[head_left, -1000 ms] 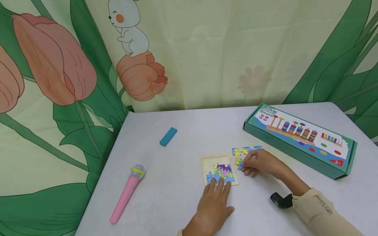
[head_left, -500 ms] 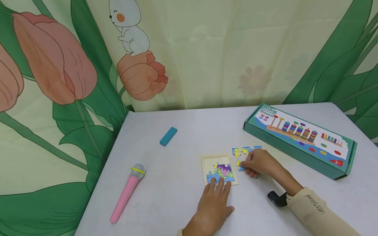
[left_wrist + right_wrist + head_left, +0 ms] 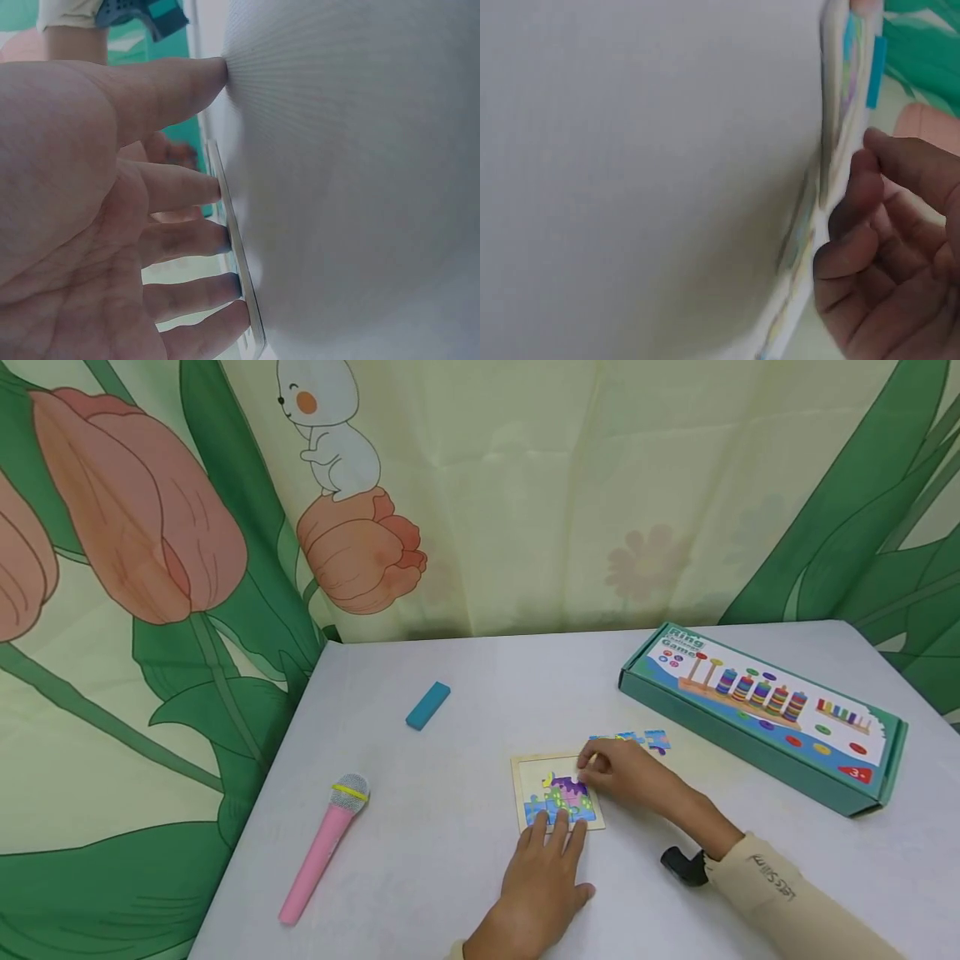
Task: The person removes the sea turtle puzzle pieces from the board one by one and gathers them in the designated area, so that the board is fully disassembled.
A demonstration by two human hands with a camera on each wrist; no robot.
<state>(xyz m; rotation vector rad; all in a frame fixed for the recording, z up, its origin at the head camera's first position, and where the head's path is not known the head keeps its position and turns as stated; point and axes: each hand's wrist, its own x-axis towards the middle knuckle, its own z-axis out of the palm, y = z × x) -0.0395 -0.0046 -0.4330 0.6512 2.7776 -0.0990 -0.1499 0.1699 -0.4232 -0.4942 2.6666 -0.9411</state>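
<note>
A square wooden puzzle frame (image 3: 516, 793) lies on the table, its lower part filled with joined purple, green and blue pieces (image 3: 566, 797). The left hand (image 3: 536, 889) lies flat with fingers spread, its fingertips pressing on the frame's near edge; the left wrist view shows the fingertips (image 3: 229, 240) at that rim. The right hand (image 3: 630, 777) is over the frame's right side, thumb and forefinger pinched together on a puzzle piece mostly hidden by the fingers. Loose puzzle pieces (image 3: 657, 740) lie behind the right hand, some covered by it.
A green ring game box (image 3: 765, 718) stands at the back right. A teal block (image 3: 428, 706) lies left of the frame, and a pink toy microphone (image 3: 324, 852) is further left. A patterned curtain (image 3: 510, 502) hangs behind the table.
The right hand has moved left from the loose pieces to the frame's right side, pinching a piece. The left hand stays on the near edge.
</note>
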